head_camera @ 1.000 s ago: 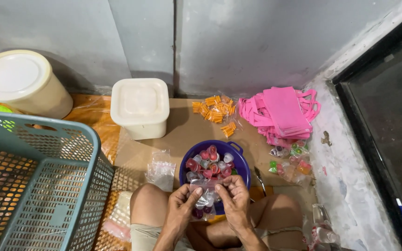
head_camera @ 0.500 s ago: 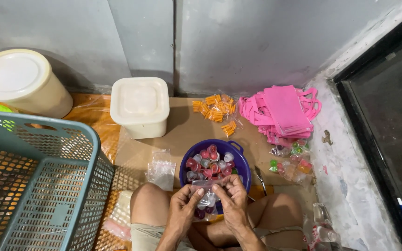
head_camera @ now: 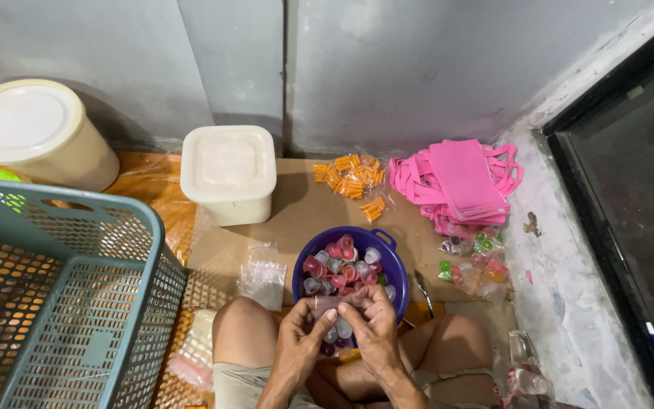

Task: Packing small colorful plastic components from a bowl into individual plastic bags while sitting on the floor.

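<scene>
— Pinching was what both sets of fingers did: the left hand point(head_camera: 302, 333) and the right hand point(head_camera: 371, 327) met thumb to thumb over a small clear plastic bag point(head_camera: 325, 309), fingers narrowed on its mouth. What sat inside the bag could not be told.

— And where was the bag held?

— Just above the near rim of the purple bowl point(head_camera: 392, 261), between the person's bare knees. The bowl was full of small jelly cups point(head_camera: 341, 265), red, pink and clear. It stood on a sheet of cardboard point(head_camera: 304, 204), close to that sheet's near edge.

— What lay further out?

— A loose stack of empty clear bags point(head_camera: 263, 274) lay just left of the bowl. A square cream tub point(head_camera: 228, 173) stood at the cardboard's far left corner, and orange packets point(head_camera: 350, 180) lay along its far edge. Pink cloth bags point(head_camera: 459, 182) were piled to the right, with filled packs of coloured cups point(head_camera: 472, 261) in front of them. A grey-green basket point(head_camera: 62, 303) stood to the left, and a round cream bucket point(head_camera: 35, 129) stood against the wall.

— What might have gone wrong?

— Probably a slip. The film looked thin and slick, so a loosened pinch could have dropped the bag into the bowl, or spilled cups onto the floor beside the knees.
</scene>
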